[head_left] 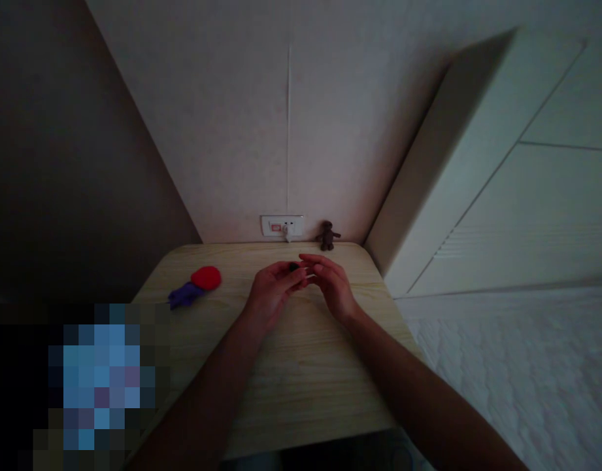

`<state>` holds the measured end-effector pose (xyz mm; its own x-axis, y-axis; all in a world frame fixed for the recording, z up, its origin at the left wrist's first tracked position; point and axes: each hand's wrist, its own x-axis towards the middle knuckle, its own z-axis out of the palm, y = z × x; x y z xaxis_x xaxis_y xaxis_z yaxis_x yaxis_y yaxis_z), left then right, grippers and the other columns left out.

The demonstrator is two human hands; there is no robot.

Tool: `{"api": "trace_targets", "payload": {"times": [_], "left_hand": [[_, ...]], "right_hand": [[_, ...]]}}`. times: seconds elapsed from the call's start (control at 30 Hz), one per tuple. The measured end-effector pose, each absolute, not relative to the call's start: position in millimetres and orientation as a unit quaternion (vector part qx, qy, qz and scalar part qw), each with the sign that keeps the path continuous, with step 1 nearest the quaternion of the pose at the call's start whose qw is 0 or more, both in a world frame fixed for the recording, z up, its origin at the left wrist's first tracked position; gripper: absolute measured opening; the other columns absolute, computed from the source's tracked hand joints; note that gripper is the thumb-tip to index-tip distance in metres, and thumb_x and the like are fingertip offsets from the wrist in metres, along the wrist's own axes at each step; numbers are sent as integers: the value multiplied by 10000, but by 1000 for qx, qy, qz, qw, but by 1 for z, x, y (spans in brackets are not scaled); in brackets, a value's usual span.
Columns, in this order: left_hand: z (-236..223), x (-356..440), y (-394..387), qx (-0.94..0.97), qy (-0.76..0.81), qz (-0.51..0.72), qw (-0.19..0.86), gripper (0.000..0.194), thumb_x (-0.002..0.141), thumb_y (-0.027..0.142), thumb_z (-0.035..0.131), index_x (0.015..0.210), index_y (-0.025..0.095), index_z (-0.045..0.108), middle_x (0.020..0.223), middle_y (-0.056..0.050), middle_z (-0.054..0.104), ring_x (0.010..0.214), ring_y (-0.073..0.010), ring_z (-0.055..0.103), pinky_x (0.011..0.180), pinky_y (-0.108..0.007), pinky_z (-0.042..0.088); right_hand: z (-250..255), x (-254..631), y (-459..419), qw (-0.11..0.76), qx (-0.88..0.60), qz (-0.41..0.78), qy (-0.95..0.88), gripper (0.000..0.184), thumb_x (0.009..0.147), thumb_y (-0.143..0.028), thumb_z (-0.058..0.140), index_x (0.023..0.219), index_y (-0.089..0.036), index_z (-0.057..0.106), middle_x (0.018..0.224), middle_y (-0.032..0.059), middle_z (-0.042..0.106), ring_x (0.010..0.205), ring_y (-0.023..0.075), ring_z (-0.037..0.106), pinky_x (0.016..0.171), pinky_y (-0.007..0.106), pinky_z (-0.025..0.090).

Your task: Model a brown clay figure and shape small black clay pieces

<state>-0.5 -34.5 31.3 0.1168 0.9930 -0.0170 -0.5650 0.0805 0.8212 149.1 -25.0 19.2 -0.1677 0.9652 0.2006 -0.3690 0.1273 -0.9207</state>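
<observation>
My left hand (274,288) is closed, with a small black lump (294,267) between its thumb and fingers. It looks like a soft modelling material, but its kind is hard to make out. Close beside it on the right is my right hand (334,282), its fingers stretched towards the lump and somewhat apart. Whether those fingertips touch anything is unclear in the dim light. Both hands are over the far half of a light wooden table (301,392).
A small brown figure (327,235) stands at the table's back edge, right of a wall socket (282,226). To the left lie a red round piece (206,278) and a purple piece (185,296). A cream panel (477,176) and a quilted white surface (521,366) border the right side.
</observation>
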Motion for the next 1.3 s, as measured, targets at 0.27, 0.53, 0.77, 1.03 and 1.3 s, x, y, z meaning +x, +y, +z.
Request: {"api": "trace_targets", "payload": {"times": [0.27, 0.53, 0.77, 1.03, 1.3], "left_hand": [[28, 4, -35, 347, 285, 591, 671, 389, 723, 326, 911, 1025, 105, 806, 1028, -155, 817, 933, -256, 779, 916, -410, 616], [20, 8, -36, 410, 287, 568, 653, 465, 794, 414, 856, 1143, 114, 790, 1183, -196, 792, 1200, -360, 727, 1088, -520, 552], [18, 35, -59, 457, 274, 536, 654, 425, 861, 396, 772, 1235, 196, 793, 1448, -110, 687, 1524, -339, 461, 1319, -443, 280], [42, 46, -56, 338, 247, 628, 656, 560, 963, 641, 553, 1316, 242, 729, 1600, -49, 555, 1626, -223, 275, 1348, -348, 202], [82, 38, -9, 346, 285, 711, 542, 429, 994, 450, 606, 1351, 219, 670, 1686, -54, 438, 1610, -201, 314, 1325, -328, 215]], "right_hand": [[13, 146, -24, 594, -348, 547, -476, 316, 848, -403, 697, 1105, -246, 792, 1029, 48, 803, 948, 226, 714, 795, 335, 558], [8, 147, -21, 621, -391, 468, -492, 403, 892, -461, 652, 1216, -239, 744, 1218, 77, 769, 1136, 266, 694, 1087, 457, 490], [3, 140, -22, 659, -394, 399, -501, 568, 1036, -604, 407, 1407, -245, 645, 1572, 76, 584, 1521, 237, 459, 1307, 470, 255], [28, 113, -60, 589, -358, 388, -611, 727, 1041, -692, 359, 1642, -283, 375, 1741, 23, 340, 1648, 210, 236, 1374, 456, 127], [79, 103, -82, 566, -297, 382, -668, 663, 1083, -624, 318, 1682, -379, 172, 1781, -99, 171, 1672, 167, 71, 1386, 446, 40]]}}
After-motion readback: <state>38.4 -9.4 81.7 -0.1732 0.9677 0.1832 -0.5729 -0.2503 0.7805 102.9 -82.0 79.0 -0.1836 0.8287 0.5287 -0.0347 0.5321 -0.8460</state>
